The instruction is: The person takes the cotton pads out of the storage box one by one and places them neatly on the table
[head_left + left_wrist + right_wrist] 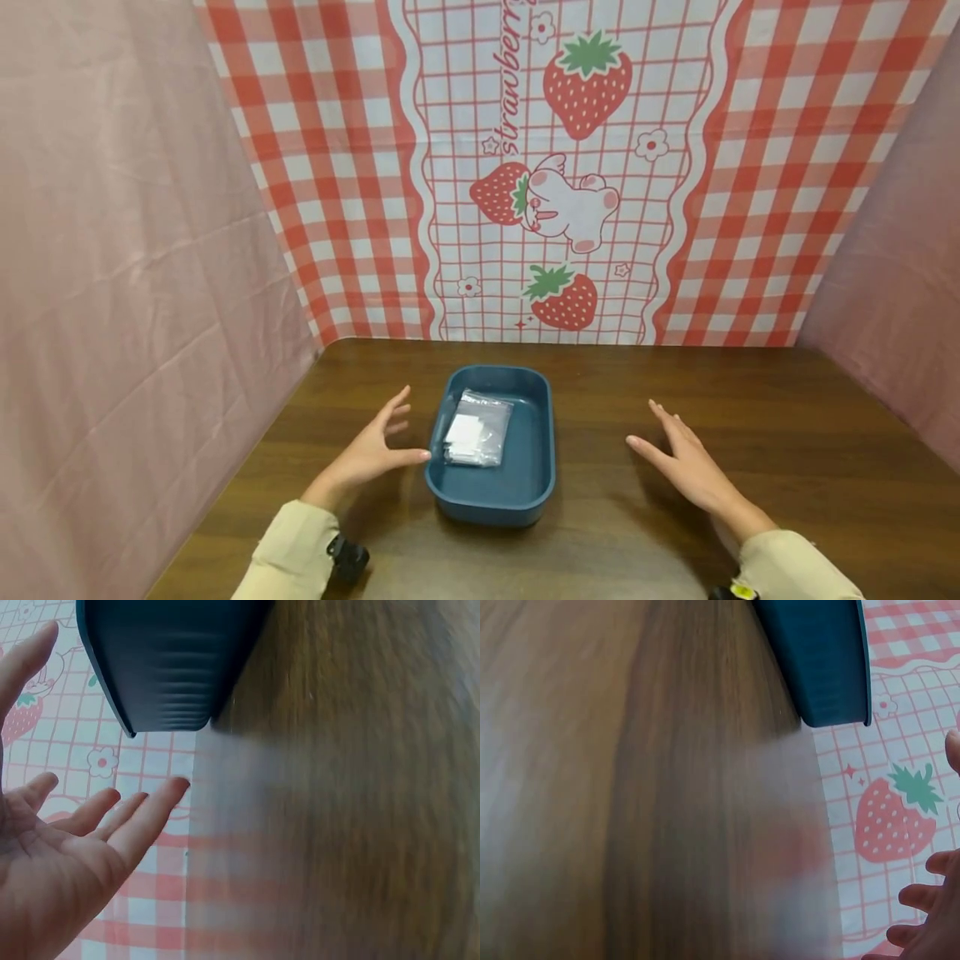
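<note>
A blue bin [491, 514] is seen on a wooden table [600, 550], with a clear plastic bag [492, 419] of white contents laid in its left half. The left hand [369, 452] is held just beside the bin's left wall, fingers and thumb spread wide, while the right hand [692, 472] is held farther off on the opposite side, its thumb parted widely from extended fingers. The table is backed by a checked strawberry-print cloth [780, 125].

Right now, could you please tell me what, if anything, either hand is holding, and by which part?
Nothing is held: the left hand is open beside the blue bin, the right hand open farther away.
</note>
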The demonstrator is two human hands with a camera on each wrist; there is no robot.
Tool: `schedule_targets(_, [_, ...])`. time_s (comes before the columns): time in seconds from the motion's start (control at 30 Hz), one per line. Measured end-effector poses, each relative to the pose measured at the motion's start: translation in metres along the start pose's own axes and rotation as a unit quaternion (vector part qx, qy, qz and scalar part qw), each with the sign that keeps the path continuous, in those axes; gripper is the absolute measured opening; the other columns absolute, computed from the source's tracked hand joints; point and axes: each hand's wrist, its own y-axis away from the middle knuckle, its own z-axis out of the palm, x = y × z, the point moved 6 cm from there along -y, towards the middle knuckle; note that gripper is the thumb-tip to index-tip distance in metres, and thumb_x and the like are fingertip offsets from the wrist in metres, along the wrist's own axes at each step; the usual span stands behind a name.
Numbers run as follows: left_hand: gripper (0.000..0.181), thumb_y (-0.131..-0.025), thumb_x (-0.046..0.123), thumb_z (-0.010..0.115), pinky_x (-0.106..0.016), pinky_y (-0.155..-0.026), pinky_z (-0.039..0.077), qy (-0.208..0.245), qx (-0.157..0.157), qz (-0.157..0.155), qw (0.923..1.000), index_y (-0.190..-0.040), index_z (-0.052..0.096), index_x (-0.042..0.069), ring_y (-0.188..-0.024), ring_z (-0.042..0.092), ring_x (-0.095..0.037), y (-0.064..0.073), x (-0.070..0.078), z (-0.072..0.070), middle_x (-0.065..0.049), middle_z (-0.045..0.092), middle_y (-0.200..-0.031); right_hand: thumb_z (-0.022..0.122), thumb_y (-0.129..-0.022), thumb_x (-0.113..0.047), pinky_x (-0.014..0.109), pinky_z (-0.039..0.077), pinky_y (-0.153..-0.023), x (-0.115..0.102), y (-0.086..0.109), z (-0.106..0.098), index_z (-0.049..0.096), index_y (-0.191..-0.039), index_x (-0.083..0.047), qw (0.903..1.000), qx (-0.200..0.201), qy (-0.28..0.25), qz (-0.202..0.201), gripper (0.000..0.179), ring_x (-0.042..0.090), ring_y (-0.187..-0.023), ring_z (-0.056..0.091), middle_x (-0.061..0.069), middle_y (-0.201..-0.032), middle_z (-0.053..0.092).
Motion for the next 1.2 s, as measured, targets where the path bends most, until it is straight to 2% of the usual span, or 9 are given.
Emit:
schedule_targets(0.13, [0.097,-0.072,0.015,0.080,-0.054,-0.092,0.039,0.032,-0.014,-0.005,0.9994,-0.149,0.021,0.020,-0.125,0.036,-0.045,-0.003,0.000,0.006,-0.025,0.028,-0.144,0.051,-0.091,-0.047,0.069,0.013,-0.096,-0.005,-0.004,0.004,0.012,-0.150,-0.009,0.9995,0.000,-0.032,0.007,0.080,0.048,-0.134,0.007,0.027,-0.150,0.012])
schedule_targets(0.3, [0.095,-0.073,0.011,0.079,-0.046,-0.081,0.049,0.090,-0.046,-0.026,0.9945,-0.148,0.021,0.020,-0.126,0.033,-0.046,-0.007,-0.003,0.016,-0.025,0.022,-0.146,0.050,-0.091,-0.048,0.065,0.016,-0.099,-0.009,-0.010,0.008,0.014,-0.150,-0.010,0.9973,0.005,-0.070,0.021,0.078,0.045,-0.134,0.012,0.024,-0.150,0.013])
schedule_targets(0.47, [0.094,-0.073,0.005,0.078,-0.044,-0.077,0.051,0.123,-0.069,-0.037,0.9893,-0.148,0.022,0.015,-0.126,0.034,-0.044,-0.009,-0.006,0.022,-0.026,0.025,-0.145,0.050,-0.091,-0.049,0.064,0.015,-0.100,-0.012,-0.013,0.015,0.015,-0.150,-0.011,0.9945,-0.001,-0.098,0.037,0.078,0.043,-0.135,0.011,0.022,-0.151,0.012])
schedule_targets(0.63, [0.088,-0.076,0.003,0.074,-0.044,-0.076,0.051,0.134,-0.095,-0.034,0.9859,-0.146,0.022,0.005,-0.121,0.039,-0.042,-0.008,-0.005,0.026,-0.028,0.029,-0.142,0.052,-0.090,-0.049,0.063,0.016,-0.101,-0.014,-0.017,0.021,0.015,-0.150,-0.011,0.9923,-0.011,-0.114,0.047,0.080,0.043,-0.135,0.011,0.022,-0.151,0.013])
schedule_targets(0.97, [0.077,-0.081,0.000,0.068,-0.039,-0.073,0.052,0.151,-0.109,-0.058,0.9808,-0.145,0.026,0.006,-0.110,0.052,-0.034,-0.006,-0.007,0.031,-0.027,0.033,-0.140,0.055,-0.090,-0.045,0.057,0.021,-0.103,-0.028,-0.029,0.030,0.018,-0.148,-0.007,0.9858,-0.020,-0.159,0.050,0.078,0.039,-0.135,0.015,0.024,-0.149,0.019])
schedule_targets(1.2, [0.078,-0.080,0.000,0.068,-0.040,-0.073,0.052,0.152,-0.108,-0.054,0.9809,-0.145,0.026,0.004,-0.111,0.050,-0.034,-0.006,-0.007,0.032,-0.027,0.033,-0.140,0.058,-0.090,-0.037,0.052,0.026,-0.103,-0.042,-0.039,0.033,0.022,-0.146,-0.002,0.9793,-0.016,-0.198,0.038,0.075,0.038,-0.134,0.021,0.024,-0.147,0.025])
